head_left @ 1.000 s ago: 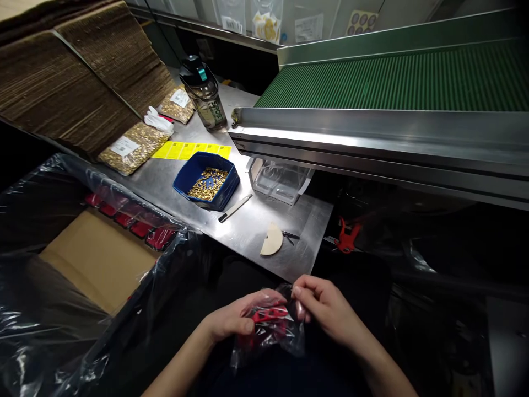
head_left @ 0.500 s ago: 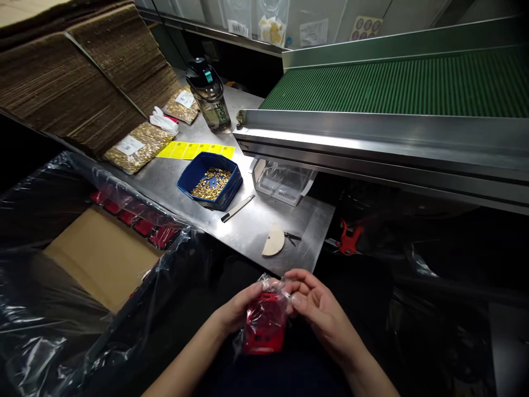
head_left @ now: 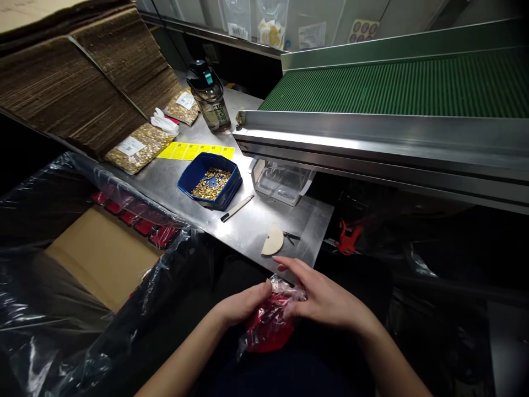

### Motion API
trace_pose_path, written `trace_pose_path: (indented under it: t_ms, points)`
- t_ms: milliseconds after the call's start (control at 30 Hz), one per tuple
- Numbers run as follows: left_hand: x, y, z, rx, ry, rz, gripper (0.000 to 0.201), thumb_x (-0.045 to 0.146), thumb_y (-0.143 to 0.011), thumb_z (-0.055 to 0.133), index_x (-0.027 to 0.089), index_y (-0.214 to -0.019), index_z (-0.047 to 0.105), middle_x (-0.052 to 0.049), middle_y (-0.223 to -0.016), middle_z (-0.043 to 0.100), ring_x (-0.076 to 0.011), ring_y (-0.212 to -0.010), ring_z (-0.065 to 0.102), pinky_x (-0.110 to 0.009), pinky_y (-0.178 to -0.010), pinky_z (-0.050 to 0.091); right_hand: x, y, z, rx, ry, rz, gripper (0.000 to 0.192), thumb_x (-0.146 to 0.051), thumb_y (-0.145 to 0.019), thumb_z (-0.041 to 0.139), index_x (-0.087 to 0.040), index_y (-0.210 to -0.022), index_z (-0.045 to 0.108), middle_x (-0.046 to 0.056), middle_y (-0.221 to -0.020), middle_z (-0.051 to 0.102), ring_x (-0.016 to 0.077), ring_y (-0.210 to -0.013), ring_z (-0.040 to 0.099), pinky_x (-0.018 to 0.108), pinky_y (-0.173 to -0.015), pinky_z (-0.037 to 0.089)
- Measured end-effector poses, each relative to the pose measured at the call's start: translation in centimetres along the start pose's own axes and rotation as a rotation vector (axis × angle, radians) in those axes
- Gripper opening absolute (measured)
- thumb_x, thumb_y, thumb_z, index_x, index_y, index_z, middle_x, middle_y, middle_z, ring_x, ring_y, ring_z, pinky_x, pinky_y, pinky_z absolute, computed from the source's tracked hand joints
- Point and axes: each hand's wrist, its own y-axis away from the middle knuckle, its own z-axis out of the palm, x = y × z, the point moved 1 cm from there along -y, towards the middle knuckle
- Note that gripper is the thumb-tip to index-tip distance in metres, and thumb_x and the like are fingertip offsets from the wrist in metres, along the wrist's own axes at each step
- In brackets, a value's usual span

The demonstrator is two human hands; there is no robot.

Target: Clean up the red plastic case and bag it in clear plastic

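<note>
Head view: two hands, one bagged red part.
Red part: one red plastic piece (head_left: pixel 268 325) inside a clear bag (head_left: pixel 285 289), held low over the lap, just off the near edge of the worktop (head_left: pixel 248 229).
Left hand: left hand (head_left: pixel 242 303) closed around the left side of the bag, thumb on top.
Right hand: right hand (head_left: pixel 322 298) pressed on the bag's upper right, fingers half spread, pinching the film.
Near edge: one pale half-round piece (head_left: pixel 271 240) and one small dark tool (head_left: pixel 291 237) sit close to the worktop edge, just beyond the hands.
Mid worktop: one blue tray (head_left: pixel 209 182) of gold bits, one pen-like stick (head_left: pixel 236 208), one clear box (head_left: pixel 281 181).
Far side: two bags of gold bits (head_left: pixel 133 148), one bottle (head_left: pixel 209 96), one yellow strip (head_left: pixel 194 151).
Left: one lined carton (head_left: pixel 99 256) with a row of red parts (head_left: pixel 136 220).
Room: bare steel between tray and half-round piece; conveyor (head_left: pixel 392 88) bounds the right.
</note>
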Motion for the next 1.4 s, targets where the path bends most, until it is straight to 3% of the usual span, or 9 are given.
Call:
trace_pose_path:
  t_ms: [233,433,533,633,833,967,1133,1300,1400]
  points:
    - [1.5,-0.5,0.4,-0.081,-0.166,0.045,0.071,0.080,-0.086,0.057,0.014,-0.104,0.074,-0.006,-0.093,0.071,-0.0211,-0.085,0.061,-0.032,-0.085,0.048,-1.1,-1.0,-0.7,-0.054,0.044,-0.043,0.020,-0.015,-0.087,0.066,-0.022,-0.102,0.076,0.000,-0.095,0.075,0.0170,-0.082,0.066,0.025,-0.072,0.048]
    - [1.4,-0.3,0.4,-0.163,0.018,0.109,0.102,0.093,-0.079,0.045,0.016,-0.146,0.053,-0.018,-0.133,0.065,-0.0378,-0.123,0.060,-0.049,-0.108,0.043,-2.3,1.8,0.3,0.121,-0.056,-0.116,0.020,-0.008,-0.087,0.061,-0.023,-0.086,0.074,-0.001,-0.087,0.070,0.0152,-0.081,0.064,0.024,-0.074,0.046]
    - [1.1,-0.1,-0.4,-0.113,0.109,0.172,0.095,0.087,-0.087,0.042,0.017,-0.151,0.048,-0.022,-0.149,0.055,-0.0416,-0.139,0.050,-0.057,-0.116,0.036,-2.9,3.3,0.2,0.150,0.068,-0.123,0.023,-0.006,-0.089,0.056,-0.024,-0.089,0.072,0.000,-0.090,0.068,0.0161,-0.081,0.063,0.025,-0.073,0.046]
    - [1.4,0.2,-1.3,-0.038,-0.075,0.274,0.083,0.076,-0.091,0.052,0.019,-0.151,0.050,-0.021,-0.157,0.047,-0.0393,-0.149,0.038,-0.059,-0.124,0.024,-3.2,3.9,-0.1,0.087,0.215,-0.189,0.031,-0.002,-0.088,0.051,-0.025,-0.093,0.072,0.001,-0.089,0.067,0.0169,-0.081,0.062,0.025,-0.070,0.044]
    - [4.3,0.7,0.7,-0.072,-0.580,0.337,0.125,0.057,-0.058,0.096,0.026,-0.161,0.033,-0.015,-0.169,0.029,-0.0406,-0.156,0.023,-0.059,-0.129,0.012,-3.6,4.1,-0.9,-0.098,0.161,-0.266,0.037,-0.006,-0.095,0.050,-0.028,-0.106,0.077,0.004,-0.102,0.073,0.0196,-0.093,0.067,0.027,-0.080,0.049]
    - [5.0,-0.1,3.3,-0.169,-0.716,0.324,0.111,0.050,-0.059,0.098,0.023,-0.152,0.044,-0.014,-0.144,0.060,-0.0364,-0.130,0.058,-0.048,-0.116,0.044,-3.1,3.9,-0.6,-0.002,0.030,-0.258,0.023,-0.014,-0.097,0.059,-0.027,-0.101,0.078,0.003,-0.098,0.073,0.0185,-0.090,0.068,0.026,-0.079,0.051]
    - [3.2,-0.3,4.2,0.216,-0.819,0.434,0.085,0.049,-0.063,0.095,0.023,-0.132,0.052,-0.010,-0.124,0.063,-0.0292,-0.109,0.064,-0.039,-0.097,0.054,-0.6,3.8,1.3,0.392,-0.192,-0.015,0.014,-0.032,-0.092,0.072,-0.024,-0.085,0.079,0.002,-0.080,0.068,0.0176,-0.076,0.064,0.028,-0.072,0.049]
    - [1.5,-0.3,4.6,0.389,-0.994,0.653,0.092,0.043,-0.065,0.096,0.028,-0.139,0.044,-0.011,-0.129,0.061,-0.0322,-0.119,0.059,-0.044,-0.106,0.049,2.6,3.2,4.4,0.392,-0.966,0.220,0.032,-0.046,-0.083,0.083,-0.016,-0.081,0.071,0.000,-0.072,0.065,0.0083,-0.057,0.051,0.019,-0.055,0.043]
    - [0.9,-0.5,4.8,0.414,-1.099,0.705,0.091,0.036,-0.070,0.093,0.030,-0.142,0.038,-0.011,-0.131,0.061,-0.0325,-0.122,0.058,-0.047,-0.113,0.043,3.6,2.9,5.5,0.368,-1.172,0.295,0.035,-0.043,-0.081,0.085,-0.014,-0.084,0.066,-0.001,-0.071,0.062,0.0052,-0.053,0.047,0.016,-0.051,0.044]
